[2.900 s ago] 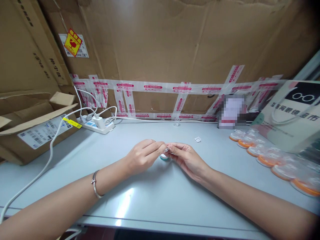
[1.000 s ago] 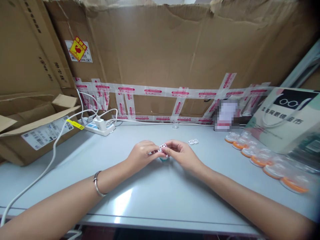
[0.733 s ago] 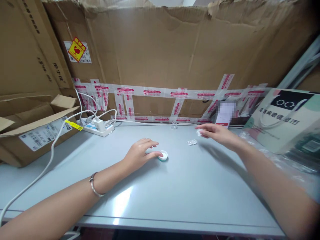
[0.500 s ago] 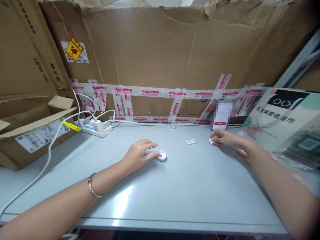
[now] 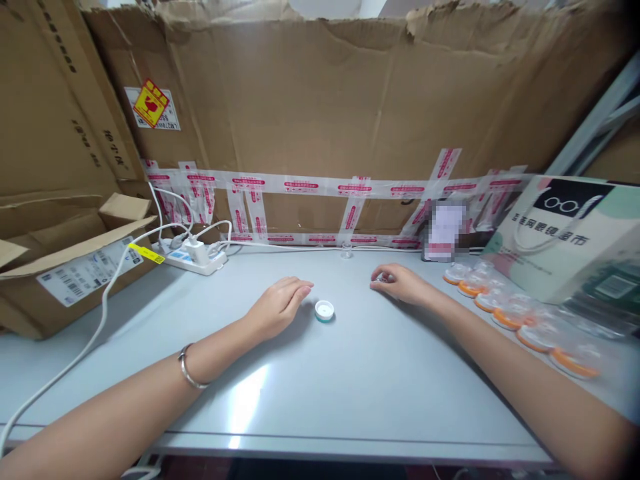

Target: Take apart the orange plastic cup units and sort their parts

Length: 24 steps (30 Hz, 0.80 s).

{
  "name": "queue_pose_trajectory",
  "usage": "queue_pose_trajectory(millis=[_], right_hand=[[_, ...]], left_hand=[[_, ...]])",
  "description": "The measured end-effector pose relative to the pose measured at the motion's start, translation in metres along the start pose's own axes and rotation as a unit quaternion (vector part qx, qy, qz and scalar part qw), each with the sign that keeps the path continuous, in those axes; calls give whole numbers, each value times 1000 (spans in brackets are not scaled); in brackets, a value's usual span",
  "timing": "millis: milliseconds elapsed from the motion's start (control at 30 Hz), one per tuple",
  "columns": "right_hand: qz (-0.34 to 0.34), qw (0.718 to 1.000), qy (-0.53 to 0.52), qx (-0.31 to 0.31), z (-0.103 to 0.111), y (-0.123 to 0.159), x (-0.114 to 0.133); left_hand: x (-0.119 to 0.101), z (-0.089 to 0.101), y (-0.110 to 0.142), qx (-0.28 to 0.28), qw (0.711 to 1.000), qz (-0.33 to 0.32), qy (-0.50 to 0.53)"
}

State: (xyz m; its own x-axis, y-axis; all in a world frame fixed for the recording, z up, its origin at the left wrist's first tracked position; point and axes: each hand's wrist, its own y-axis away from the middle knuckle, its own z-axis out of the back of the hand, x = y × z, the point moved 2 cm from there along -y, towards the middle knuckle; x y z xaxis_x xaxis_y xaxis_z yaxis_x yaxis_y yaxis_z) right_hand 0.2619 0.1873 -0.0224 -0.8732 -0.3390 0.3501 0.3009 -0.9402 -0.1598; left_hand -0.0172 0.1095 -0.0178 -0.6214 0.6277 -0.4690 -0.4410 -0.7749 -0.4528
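Flanking left hand (image 5: 280,308): just to the left of the white cup (image 5: 325,311) and apart from it, fingers together, thumb laid in against them. The palm was out of sight, so whether it held anything could not be told!
Right hand (image 5: 403,283): over on the cup's other side, fingers curled down at the table (image 5: 370,387). Pinched tight or merely resting? The view did not settle it.
White piece (image 5: 380,281): there it was, under those right fingertips, only a sliver showing, shape and number hidden.
White cup: upright mid-table, mouth up, teal round its foot, neither hand on it. Set down and uncovered, that much was done! Nothing clearly showed inside.
Gap between cup and piece: by the look of it, things stood partway. The piece was outside the cup, well apart from it, and the cup's mouth had no cover; that much was left as it was.
Domed containers (image 5: 510,315): lined up on the right, clear tops over orange bases, no hand among them.
Small clear cup (image 5: 347,251): at the back near the cable (image 5: 275,247), untouched.
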Motion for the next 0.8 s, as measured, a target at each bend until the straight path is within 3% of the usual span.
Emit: queue_pose_trajectory(millis=[267, 433, 633, 700, 800], right_hand=[[54, 998, -32, -13, -22, -12, 31], [66, 997, -42, -5, -26, -10, 32], [44, 993, -47, -102, -7, 7, 49], [81, 990, -101, -62, -7, 16, 64], [140, 976, -161, 49, -16, 28, 87]], left_hand=[[-1, -1, 0, 28, 1000, -2, 12], [-1, -3, 0, 66, 997, -16, 26], [-2, -13, 0, 99, 994, -16, 43], [-1, -17, -1, 96, 994, -14, 49], [-1, -21, -4, 80, 995, 0, 55]])
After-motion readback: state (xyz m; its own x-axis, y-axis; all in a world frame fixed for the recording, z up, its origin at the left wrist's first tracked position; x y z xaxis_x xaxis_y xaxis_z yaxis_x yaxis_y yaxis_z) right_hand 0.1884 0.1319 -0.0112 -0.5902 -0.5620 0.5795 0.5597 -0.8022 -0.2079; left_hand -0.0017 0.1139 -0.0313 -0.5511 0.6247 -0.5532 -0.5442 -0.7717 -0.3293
